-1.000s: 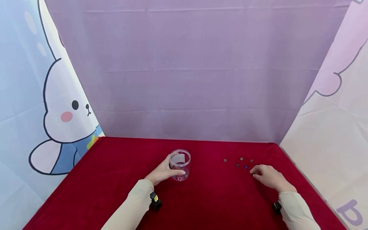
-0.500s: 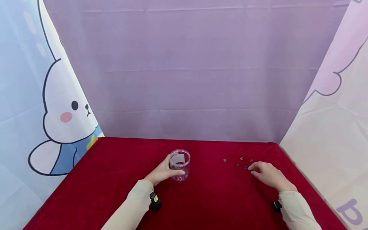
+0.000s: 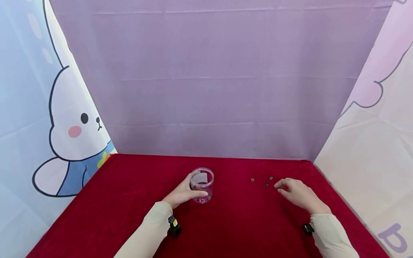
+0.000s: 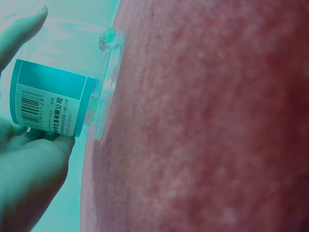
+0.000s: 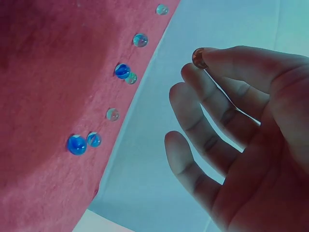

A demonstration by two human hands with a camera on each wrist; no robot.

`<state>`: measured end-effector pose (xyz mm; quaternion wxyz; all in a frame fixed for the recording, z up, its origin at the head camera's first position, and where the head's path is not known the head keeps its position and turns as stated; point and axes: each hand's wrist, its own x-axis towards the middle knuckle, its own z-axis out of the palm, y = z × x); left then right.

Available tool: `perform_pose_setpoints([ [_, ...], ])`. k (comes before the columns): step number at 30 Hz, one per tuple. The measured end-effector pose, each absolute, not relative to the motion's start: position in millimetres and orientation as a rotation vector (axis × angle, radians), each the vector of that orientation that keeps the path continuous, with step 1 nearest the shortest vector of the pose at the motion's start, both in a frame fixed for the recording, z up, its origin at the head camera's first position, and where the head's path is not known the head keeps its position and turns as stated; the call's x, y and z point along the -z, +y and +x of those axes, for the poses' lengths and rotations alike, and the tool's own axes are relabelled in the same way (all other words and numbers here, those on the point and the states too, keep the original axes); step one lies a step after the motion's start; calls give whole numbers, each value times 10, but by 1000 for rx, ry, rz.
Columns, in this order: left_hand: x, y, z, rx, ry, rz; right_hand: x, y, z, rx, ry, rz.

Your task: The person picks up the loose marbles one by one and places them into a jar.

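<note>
My left hand [image 3: 182,193] grips a clear plastic jar [image 3: 202,184], which stands upright and open-topped, the thumb across its front. The left wrist view shows a barcode label [image 4: 46,101] on the jar and a glass marble [image 4: 107,37] at its bottom. Over to the right, my right hand [image 3: 298,195] is low over the cloth. In the right wrist view its thumb and forefinger pinch a reddish-brown marble [image 5: 198,58], the other fingers loosely bent. Several marbles lie near it, among them a large blue marble [image 5: 77,144] and a clear marble [image 5: 112,114].
A red cloth [image 3: 232,222] covers the table. Small marbles [image 3: 252,180] lie on it between the jar and my right hand. A purple curtain [image 3: 206,79] rises at the back edge, with printed sheets [image 3: 380,150] at both sides.
My right hand has shifted slightly left and away from me, now covering the blue marble and the rightmost one in the head view. The left hand and the jar have stayed put.
</note>
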<state>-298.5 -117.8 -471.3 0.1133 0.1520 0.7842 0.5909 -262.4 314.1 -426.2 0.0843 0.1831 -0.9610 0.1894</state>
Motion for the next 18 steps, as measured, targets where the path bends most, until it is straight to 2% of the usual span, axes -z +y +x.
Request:
perform_pose_setpoints([
  [18,4733,-1171,-3002,-1747,2296,458,4213,2999,-2661,-584,-2774,636],
])
